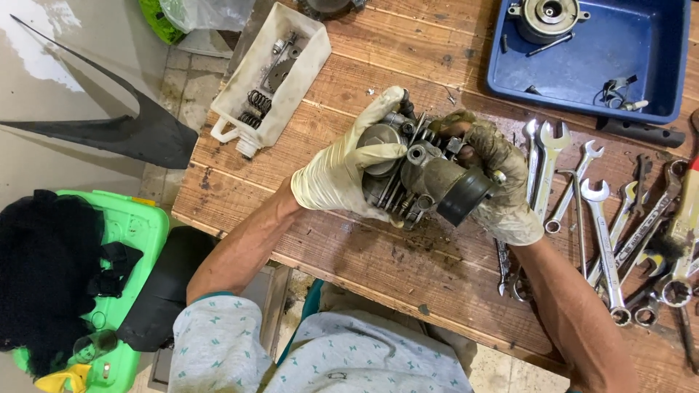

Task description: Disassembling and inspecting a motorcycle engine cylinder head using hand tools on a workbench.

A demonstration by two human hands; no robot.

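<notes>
A grimy metal engine part, a finned cylinder head [415,175], is being held up above the wooden workbench [378,262] between both gloved hands. The left hand [346,171], in a pale latex glove, is being wrapped around the rounded end of the part, its fingers curled over the top and pressed against the metal. The right hand [502,182], in a glove blackened with grease, is being closed around the opposite end, with the fingers folded over the upper edge and the palm cupped behind a dark rubber intake sleeve [466,196] that is pointing down and toward the person. The long axis of the part is being kept running roughly from left to right between the two grips, slightly tilted so that the sleeve end is sitting lower. Neither hand is clearly nearer; each is being held tight against its own end, and the part is not touching the bench.

Just beside the right hand, a row of open-ended spanners [604,218] is lying spread on the boards. Well apart, at the far edge, a blue tray [655,65] is holding a round metal component, and a cut-open white plastic jug [273,80] is holding springs and small fittings
</notes>
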